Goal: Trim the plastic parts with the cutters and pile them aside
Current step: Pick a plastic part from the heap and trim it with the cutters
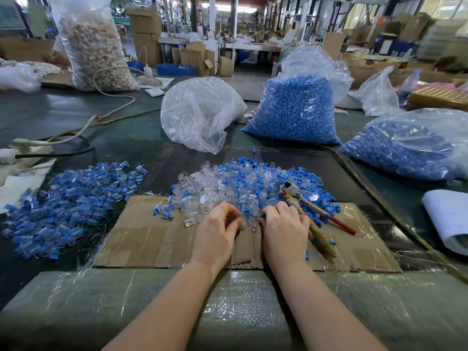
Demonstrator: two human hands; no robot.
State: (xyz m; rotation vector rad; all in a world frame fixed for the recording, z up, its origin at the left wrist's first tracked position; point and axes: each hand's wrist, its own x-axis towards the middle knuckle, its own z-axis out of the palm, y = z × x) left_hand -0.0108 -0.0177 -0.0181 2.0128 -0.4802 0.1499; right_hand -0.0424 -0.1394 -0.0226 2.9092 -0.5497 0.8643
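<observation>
Pinching clear plastic parts (pixel 247 225) at near edge of mixed pile (pixel 243 184): left hand (pixel 216 235) & right hand (pixel 285 233), fingers curled, both resting on cardboard (pixel 141 239). Cutters (pixel 306 207) lying just right of right hand. Finished pile (pixel 73 201) sitting at left on counter (pixel 141 133).

Two hands (pixel 215 234) (pixel 285 231), one cutters (pixel 304 206), two parts heaps (pixel 71 201) (pixel 243 183), five plastic bags (pixel 200 112).
</observation>
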